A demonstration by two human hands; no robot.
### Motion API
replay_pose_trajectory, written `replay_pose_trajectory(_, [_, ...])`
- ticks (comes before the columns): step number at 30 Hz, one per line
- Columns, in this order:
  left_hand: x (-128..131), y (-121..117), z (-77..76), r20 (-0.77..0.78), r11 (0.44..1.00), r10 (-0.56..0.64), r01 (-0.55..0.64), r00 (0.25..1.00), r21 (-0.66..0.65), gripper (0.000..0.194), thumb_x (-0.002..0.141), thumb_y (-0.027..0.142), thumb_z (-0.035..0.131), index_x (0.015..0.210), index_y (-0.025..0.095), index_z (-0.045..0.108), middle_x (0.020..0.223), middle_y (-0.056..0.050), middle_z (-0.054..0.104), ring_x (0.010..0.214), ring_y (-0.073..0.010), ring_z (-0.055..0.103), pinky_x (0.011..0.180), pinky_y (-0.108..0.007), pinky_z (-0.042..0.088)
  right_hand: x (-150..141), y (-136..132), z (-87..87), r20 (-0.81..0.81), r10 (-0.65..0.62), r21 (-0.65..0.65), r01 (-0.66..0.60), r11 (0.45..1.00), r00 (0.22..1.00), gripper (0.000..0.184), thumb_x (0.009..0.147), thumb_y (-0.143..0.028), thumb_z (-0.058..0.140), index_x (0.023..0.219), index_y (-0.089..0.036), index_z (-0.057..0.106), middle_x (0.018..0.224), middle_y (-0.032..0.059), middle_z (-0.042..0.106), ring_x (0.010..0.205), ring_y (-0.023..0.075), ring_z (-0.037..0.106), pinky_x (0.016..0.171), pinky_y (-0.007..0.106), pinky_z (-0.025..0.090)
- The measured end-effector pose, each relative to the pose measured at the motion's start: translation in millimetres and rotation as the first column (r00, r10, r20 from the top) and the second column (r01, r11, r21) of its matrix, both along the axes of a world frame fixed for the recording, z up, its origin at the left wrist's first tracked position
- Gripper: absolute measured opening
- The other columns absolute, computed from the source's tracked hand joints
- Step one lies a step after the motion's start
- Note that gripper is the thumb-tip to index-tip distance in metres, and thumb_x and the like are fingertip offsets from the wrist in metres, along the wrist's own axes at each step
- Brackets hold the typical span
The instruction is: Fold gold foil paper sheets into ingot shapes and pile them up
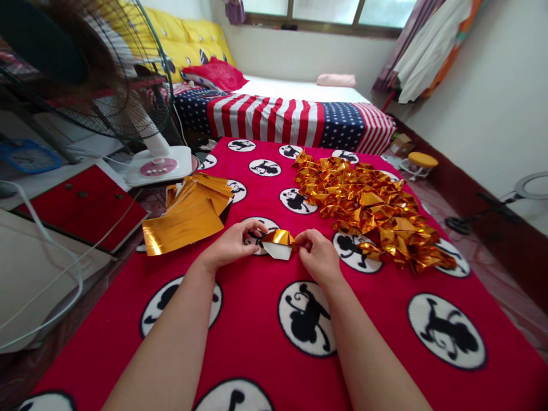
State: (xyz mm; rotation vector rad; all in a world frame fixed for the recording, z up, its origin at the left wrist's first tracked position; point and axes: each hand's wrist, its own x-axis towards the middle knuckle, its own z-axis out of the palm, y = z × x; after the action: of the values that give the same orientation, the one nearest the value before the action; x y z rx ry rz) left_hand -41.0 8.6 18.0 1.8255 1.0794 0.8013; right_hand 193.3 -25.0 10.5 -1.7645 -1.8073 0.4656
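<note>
My left hand (234, 242) and my right hand (317, 254) pinch the two ends of a small partly folded gold foil paper (278, 242) with a white underside, held just above the red blanket (257, 319). A stack of flat gold foil sheets (188, 214) lies to the left of my left hand. A heap of folded gold foil pieces (372, 208) lies beyond and to the right of my right hand.
The red blanket carries round black-and-white monkey prints. A standing fan (128, 85) and a red case (85, 205) are at the left. A bed with a stars-and-stripes cover (291, 117) stands behind. A yellow stool (422, 161) is on the floor at the right.
</note>
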Motion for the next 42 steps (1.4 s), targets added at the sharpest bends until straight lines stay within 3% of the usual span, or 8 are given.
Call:
replay_pose_trajectory(6, [6,0,-1.9,0.028,1.0,-0.025,0.025,0.999,-0.01,0.046,0.068,0.021,0.077,0.112,0.02,0.065,0.108,-0.007,0.069,0.093,-0.018,0.063,0.076,-0.025,0.049,-1,-1,-0.5,0.019,-0.03,-0.007,0.031,1.0,0.999,0.02,0.071,-0.009,0.052,0.081,-0.023,0.062,0.076,-0.0014,0.065,0.067,0.0143,0.057,0.057,0.024,0.033])
replay_pose_trajectory(14, [19,0,-9.0,-0.016,0.995,0.057,-0.056,0.998,0.081,0.021,0.07,0.024,0.077,0.09,0.019,0.076,0.095,-0.006,0.07,0.088,-0.0197,0.065,0.081,-0.031,0.051,-1,0,-3.3,0.035,0.022,0.044,-0.024,0.999,0.999,0.029,0.072,-0.006,0.052,0.089,-0.023,0.068,0.085,-0.0004,0.067,0.073,0.0147,0.06,0.064,0.025,0.04])
replay_pose_trajectory(20, [23,2,-17.7,-0.117,0.97,0.118,-0.089,0.986,0.228,0.013,0.07,0.022,0.078,0.082,0.022,0.078,0.093,-0.005,0.068,0.09,-0.0195,0.064,0.083,-0.032,0.05,-2,-2,-2.2,0.058,0.039,0.06,-0.042,0.997,0.998,0.029,0.076,-0.007,0.051,0.088,-0.024,0.071,0.092,0.0012,0.068,0.081,0.016,0.063,0.068,0.025,0.042])
replay_pose_trajectory(30, [26,0,-18.5,-0.122,0.954,0.14,-0.1,0.983,0.283,0.009,0.071,0.016,0.076,0.078,0.022,0.077,0.089,-0.004,0.068,0.088,-0.0186,0.063,0.08,-0.03,0.05,-7,-4,-5.5,0.061,0.022,0.081,-0.027,0.996,0.998,0.009,0.083,-0.021,0.061,0.088,-0.024,0.068,0.089,0.0004,0.065,0.078,0.015,0.059,0.067,0.025,0.041])
replay_pose_trajectory(38, [26,-2,-14.7,-0.125,0.96,0.028,0.009,0.992,0.281,0.016,0.077,0.01,0.066,0.078,0.021,0.078,0.086,-0.004,0.069,0.081,-0.0151,0.064,0.076,-0.027,0.05,-8,-3,-5.0,-0.02,0.095,0.099,-0.093,0.991,0.995,0.015,0.083,-0.01,0.059,0.079,-0.02,0.07,0.09,0.0015,0.064,0.073,0.0131,0.059,0.067,0.024,0.043])
replay_pose_trajectory(42, [19,-3,-6.8,-0.17,0.972,-0.041,0.079,0.985,0.222,0.018,0.072,0.014,0.071,0.086,0.021,0.079,0.094,-0.004,0.068,0.088,-0.0166,0.064,0.082,-0.028,0.051,-1,0,-4.3,-0.086,0.148,0.054,-0.144,0.988,0.985,0.017,0.082,-0.009,0.063,0.081,-0.021,0.075,0.086,0.0012,0.064,0.076,0.0135,0.062,0.07,0.024,0.046])
